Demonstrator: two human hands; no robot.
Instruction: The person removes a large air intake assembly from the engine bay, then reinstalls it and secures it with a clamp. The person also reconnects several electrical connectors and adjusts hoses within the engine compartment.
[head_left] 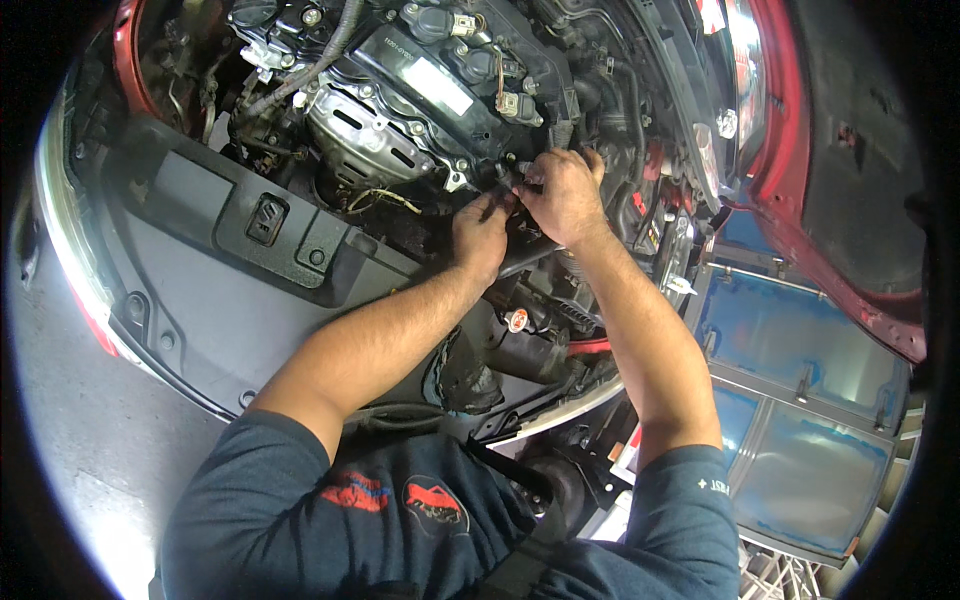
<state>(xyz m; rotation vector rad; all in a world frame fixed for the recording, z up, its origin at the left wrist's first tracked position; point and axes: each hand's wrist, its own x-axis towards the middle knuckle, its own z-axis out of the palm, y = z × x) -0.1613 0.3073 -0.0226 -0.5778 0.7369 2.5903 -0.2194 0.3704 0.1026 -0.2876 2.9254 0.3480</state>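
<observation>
Both my hands meet at the near right corner of the engine's black valve cover (465,122). My left hand (482,238) is closed, its thumb and fingertips pinched together at a small dark part beside the engine. Just right of it, my right hand (566,195) has curled fingers, its thumb and forefinger touching the same spot. The fingers and the shadow hide what they grip. A corrugated wiring sleeve (561,134) runs down right behind my right hand. Left of my hands sits the silver exhaust heat shield (352,142), with a thin yellowish wire (388,197) below it.
A black plastic front cover (185,300) spans the car's nose, below the hands. A reservoir cap (516,320) sits below my wrists. Pale connectors (520,107) stand on the engine. The raised red hood (790,150) is at right, with a blue-tinted panelled cabinet (770,320) beyond.
</observation>
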